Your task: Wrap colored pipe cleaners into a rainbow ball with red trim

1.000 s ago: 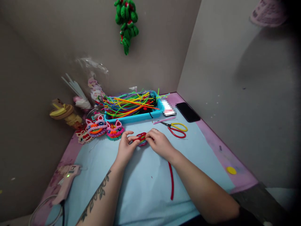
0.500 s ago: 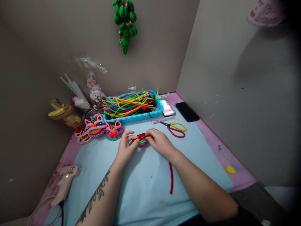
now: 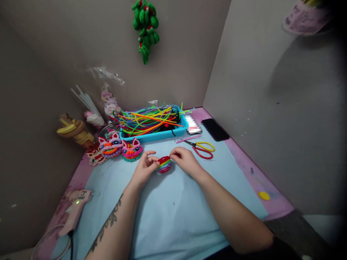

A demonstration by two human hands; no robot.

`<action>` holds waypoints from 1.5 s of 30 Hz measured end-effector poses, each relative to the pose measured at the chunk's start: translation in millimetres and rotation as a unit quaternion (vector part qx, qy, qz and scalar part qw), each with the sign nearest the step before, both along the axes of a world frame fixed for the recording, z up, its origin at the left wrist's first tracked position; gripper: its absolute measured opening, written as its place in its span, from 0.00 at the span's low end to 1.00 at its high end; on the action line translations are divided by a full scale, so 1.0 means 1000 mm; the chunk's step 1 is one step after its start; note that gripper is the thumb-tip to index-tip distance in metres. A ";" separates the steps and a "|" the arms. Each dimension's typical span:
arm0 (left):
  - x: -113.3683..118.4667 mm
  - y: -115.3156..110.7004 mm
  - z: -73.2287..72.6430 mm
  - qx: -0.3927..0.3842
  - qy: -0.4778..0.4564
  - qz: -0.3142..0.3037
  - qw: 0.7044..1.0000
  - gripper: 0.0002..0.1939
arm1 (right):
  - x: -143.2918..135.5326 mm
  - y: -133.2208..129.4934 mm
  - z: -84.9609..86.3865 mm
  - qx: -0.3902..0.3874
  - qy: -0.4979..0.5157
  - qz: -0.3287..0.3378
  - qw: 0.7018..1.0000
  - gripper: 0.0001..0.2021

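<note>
A small rainbow-striped piece (image 3: 164, 164) with a red top band is held above the blue cloth (image 3: 173, 224). My left hand (image 3: 146, 167) pinches its left edge between thumb and finger, the other fingers raised. At its upper right, my right hand (image 3: 183, 159) closes its fingertips on a red strand that runs from the piece. Two finished-looking colourful animal faces, a purple-pink one (image 3: 110, 145) and a pink-red one (image 3: 132, 150), lie left of my hands. Scissors (image 3: 202, 148) with yellow and red handles rest to the right.
Behind my hands stands a blue tray (image 3: 151, 136) full of coloured pipe cleaners. A black phone (image 3: 215, 129) lies at the back right. A pink glue gun (image 3: 75, 212) with a cord is at the left, a yellow disc (image 3: 264, 195) at the right edge. Green plush pieces (image 3: 145, 30) hang above.
My right hand has moved slightly right, away from the piece, showing more of its stripes. The red strand that hung below my right wrist is no longer seen there.
</note>
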State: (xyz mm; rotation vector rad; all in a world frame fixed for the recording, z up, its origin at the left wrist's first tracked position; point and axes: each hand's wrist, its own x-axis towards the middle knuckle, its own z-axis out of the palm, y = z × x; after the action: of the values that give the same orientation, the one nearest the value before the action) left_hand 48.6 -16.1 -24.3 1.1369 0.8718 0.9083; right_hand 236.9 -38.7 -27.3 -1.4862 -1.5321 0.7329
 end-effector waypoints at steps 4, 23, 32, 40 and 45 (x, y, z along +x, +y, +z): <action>-0.003 0.002 0.001 0.004 0.014 -0.009 1.000 0.22 | 0.000 0.001 -0.004 -0.004 -0.007 0.018 1.000 0.06; -0.008 0.003 0.001 0.024 0.041 0.001 0.999 0.16 | 0.002 0.002 -0.002 -0.116 0.267 0.082 0.953 0.06; -0.014 0.003 0.003 0.015 0.000 -0.035 0.999 0.17 | 0.005 -0.002 0.002 -0.223 0.388 0.164 0.879 0.13; -0.005 0.004 -0.007 0.056 -0.020 0.040 0.997 0.23 | -0.002 -0.005 0.005 -0.185 0.383 0.168 0.889 0.13; 0.003 -0.004 -0.007 0.138 0.040 0.035 0.989 0.44 | -0.012 -0.008 0.007 -0.131 0.370 0.134 0.910 0.12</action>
State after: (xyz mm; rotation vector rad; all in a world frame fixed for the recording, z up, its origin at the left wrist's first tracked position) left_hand 51.7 -20.5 -31.6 1.3948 0.8733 1.0711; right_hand 225.1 -46.3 -20.2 -0.9841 -1.0671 1.5123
